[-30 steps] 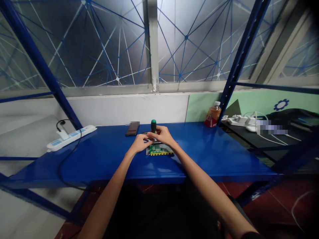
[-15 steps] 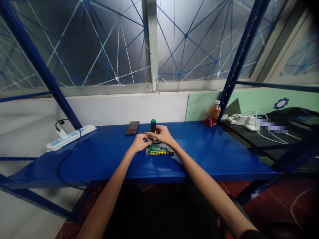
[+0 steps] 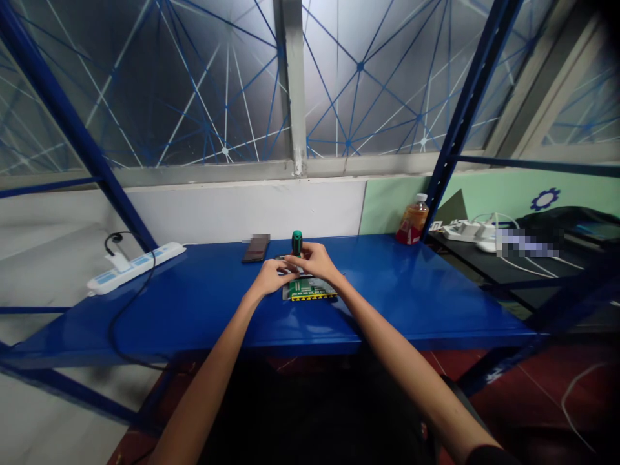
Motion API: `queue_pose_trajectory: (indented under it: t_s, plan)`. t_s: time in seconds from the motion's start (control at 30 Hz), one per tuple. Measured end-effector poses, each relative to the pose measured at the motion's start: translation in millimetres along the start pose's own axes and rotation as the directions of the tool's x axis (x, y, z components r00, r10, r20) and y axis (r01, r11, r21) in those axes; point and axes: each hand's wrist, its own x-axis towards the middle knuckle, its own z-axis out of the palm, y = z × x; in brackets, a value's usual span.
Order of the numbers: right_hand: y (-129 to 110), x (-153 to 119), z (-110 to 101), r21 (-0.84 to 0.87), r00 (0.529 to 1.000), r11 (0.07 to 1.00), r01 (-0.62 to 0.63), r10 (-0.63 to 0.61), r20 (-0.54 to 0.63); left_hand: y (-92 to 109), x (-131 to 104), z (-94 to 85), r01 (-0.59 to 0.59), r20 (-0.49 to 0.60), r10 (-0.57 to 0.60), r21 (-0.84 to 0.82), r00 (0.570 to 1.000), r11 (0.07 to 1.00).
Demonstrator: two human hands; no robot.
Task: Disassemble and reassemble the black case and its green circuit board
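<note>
A screwdriver with a green and black handle (image 3: pixel 297 243) stands upright between my hands. My right hand (image 3: pixel 317 261) is closed round its lower part, fingers pinched. My left hand (image 3: pixel 271 278) is beside it, with its fingertips pressed together low down near the shaft; what they grip is too small to make out. Under and in front of the fingers lies a green and white packet (image 3: pixel 310 288) with a yellow and black striped edge, flat on the blue table (image 3: pixel 397 290). The screwdriver's tip is hidden by my fingers.
A dark phone (image 3: pixel 256 248) lies behind my left hand. On the left is a white power strip (image 3: pixel 135 268) with a black cable. A drink bottle (image 3: pixel 413 221) stands at the back right, by a blue post. Further right, a black table (image 3: pixel 484 258) holds plugs and cables.
</note>
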Motion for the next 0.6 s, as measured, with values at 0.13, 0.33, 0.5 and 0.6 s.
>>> queue_pose_trajectory:
  t_s: [0.13, 0.33, 0.5, 0.6]
  plan:
    - [0.1, 0.0, 0.3, 0.005, 1.000, 1.000, -0.013, 0.013, 0.013, 1.8, 0.1, -0.6, -0.030, 0.025, 0.030, -0.024, 0.999, 0.999]
    - [-0.1, 0.0, 0.1, -0.002, 1.000, 1.000, -0.014, 0.014, 0.014, 0.7, 0.3, 0.5, 0.006, -0.011, -0.006, -0.014, 1.000, 1.000]
    - [1.1, -0.1, 0.7, 0.001, 1.000, 1.000, 0.005, -0.005, 0.002, 1.2, 0.3, 0.8, -0.035, 0.031, 0.037, -0.040, 0.999, 0.999]
    - [1.5, 0.0, 0.6, -0.006, 1.000, 1.000, 0.014, -0.013, 0.005, 1.3, 0.1, 0.9, -0.020, 0.014, 0.020, -0.027, 1.000, 0.999]
